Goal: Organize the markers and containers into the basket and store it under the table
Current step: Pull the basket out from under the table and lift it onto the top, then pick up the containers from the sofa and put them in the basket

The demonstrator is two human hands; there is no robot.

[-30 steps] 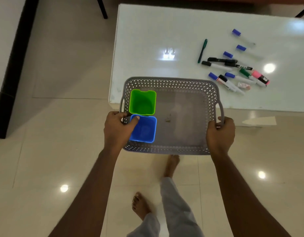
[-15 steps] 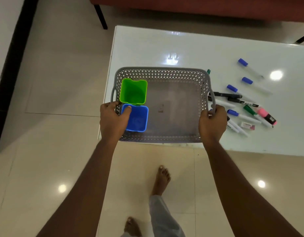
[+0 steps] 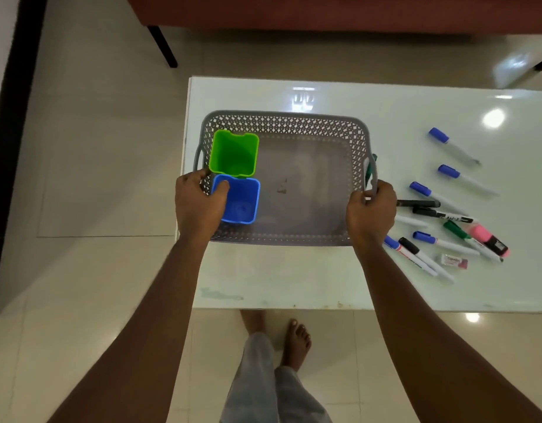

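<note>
A grey perforated basket (image 3: 294,125) is over the left part of the white table (image 3: 294,276). Inside it, at its left side, stand a green container (image 3: 234,152) and a blue container (image 3: 242,198). My left hand (image 3: 198,203) grips the basket's left handle, thumb on the blue container's rim. My right hand (image 3: 370,212) grips the right handle. Several markers (image 3: 437,206) with blue, black, green and pink caps lie on the table right of the basket. One green marker (image 3: 370,167) is partly hidden behind the right handle.
A small eraser (image 3: 454,260) lies among the markers near the table's front. A red-brown sofa with black legs (image 3: 162,45) stands beyond the table. My bare feet (image 3: 295,343) are on the tiled floor at the table's near edge.
Both hands have carried the basket forward from over the floor onto the left part of the table. It now reaches the markers' left end.
</note>
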